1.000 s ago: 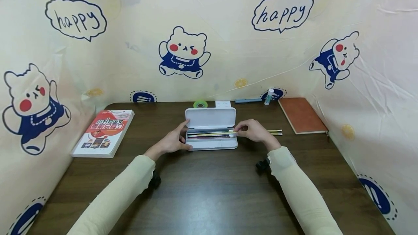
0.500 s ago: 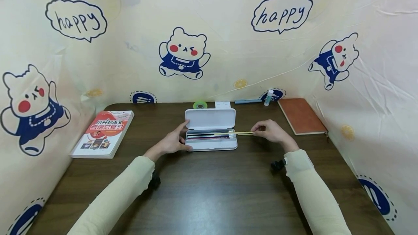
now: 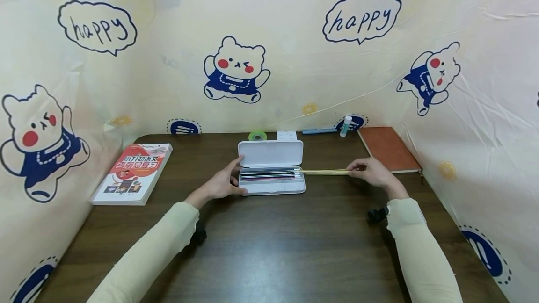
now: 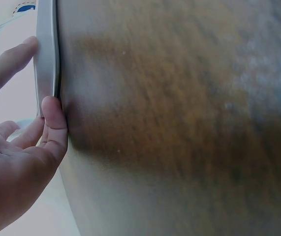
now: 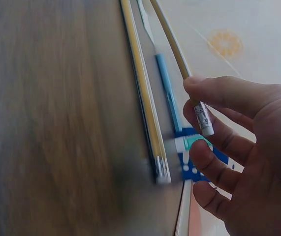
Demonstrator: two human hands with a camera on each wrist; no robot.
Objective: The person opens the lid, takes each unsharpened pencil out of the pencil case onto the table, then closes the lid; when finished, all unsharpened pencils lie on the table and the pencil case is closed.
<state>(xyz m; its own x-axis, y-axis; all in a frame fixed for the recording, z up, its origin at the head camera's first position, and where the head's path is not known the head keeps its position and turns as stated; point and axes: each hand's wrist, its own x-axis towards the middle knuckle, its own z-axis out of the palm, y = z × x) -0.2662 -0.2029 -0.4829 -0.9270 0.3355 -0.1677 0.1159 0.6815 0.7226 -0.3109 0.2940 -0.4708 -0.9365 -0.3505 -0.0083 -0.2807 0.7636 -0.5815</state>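
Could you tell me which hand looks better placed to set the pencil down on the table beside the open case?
Probably the right hand: it already pinches the pencil at its eraser end, while the left hand steadies the pencil case.

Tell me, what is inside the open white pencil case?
The pencil case holds several pens or pencils lying lengthwise in a row, red and dark ones among them. What lies beneath them is covered.

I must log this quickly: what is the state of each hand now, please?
Left hand: open, fingers resting against the white plastic pencil case.
Right hand: closed, pinching a yellow wooden pencil at its eraser end.
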